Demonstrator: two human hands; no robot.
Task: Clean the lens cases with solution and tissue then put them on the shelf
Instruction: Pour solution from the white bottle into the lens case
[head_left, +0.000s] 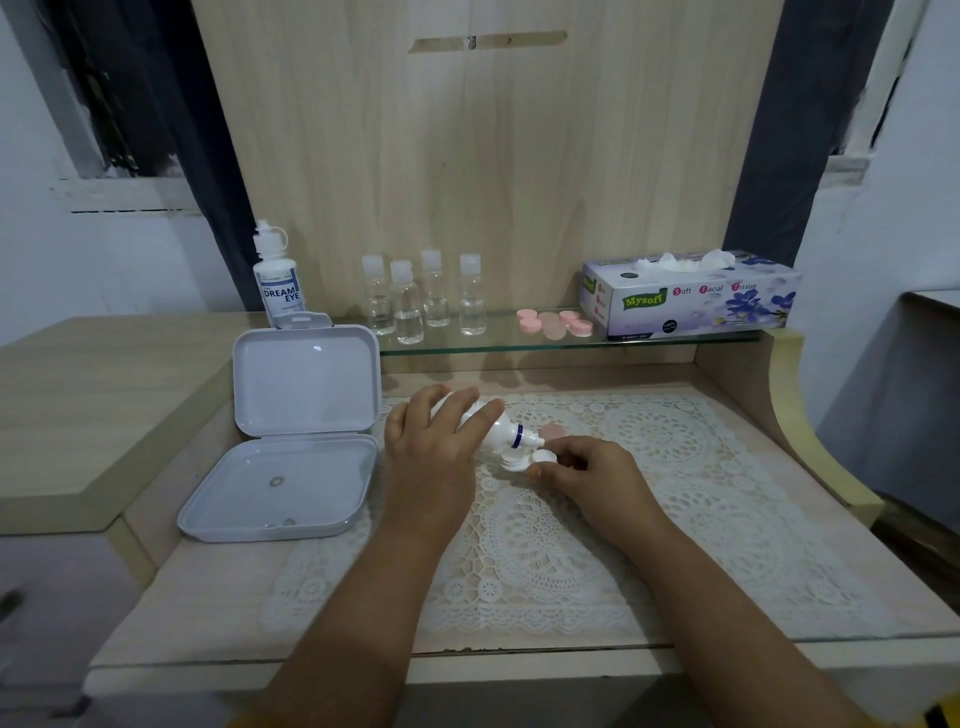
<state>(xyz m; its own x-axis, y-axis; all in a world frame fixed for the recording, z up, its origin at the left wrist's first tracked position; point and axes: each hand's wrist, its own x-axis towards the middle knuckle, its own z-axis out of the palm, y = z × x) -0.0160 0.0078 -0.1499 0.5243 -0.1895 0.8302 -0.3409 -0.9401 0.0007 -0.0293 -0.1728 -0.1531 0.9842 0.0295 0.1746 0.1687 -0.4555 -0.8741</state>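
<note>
Rinsing with solution looks to be the step in hand. Left hand (434, 447) wrapped round a white solution bottle (488, 423), tipped over with its nozzle aimed down at the open lens case (530, 461); that grip closed firmly on the bottle body, fingers curled over the top. Right hand (592, 470) pinching the case by its near edge, thumb and fingertips closed on it, steadying it low over the lace mat (649, 519) on the surface (208, 597). Cannot tell whether liquid is leaving the nozzle.

Next, judging by the task: a light squeeze to wet both cups without flooding the mat, then setting the bottle upright and reaching for a sheet from the tissue box (691, 296) on the glass shelf (467, 347) to wipe the cups dry. Needs the case kept level meanwhile.

Case small, white, two shallow round cups joined side by side, both uncapped. A pinkish round piece (552, 430), possibly a cap, lying on the mat just beyond the nozzle. More pink round pieces (555, 323) on the shelf beside the tissue box, likely caps or cases already put away.
</note>
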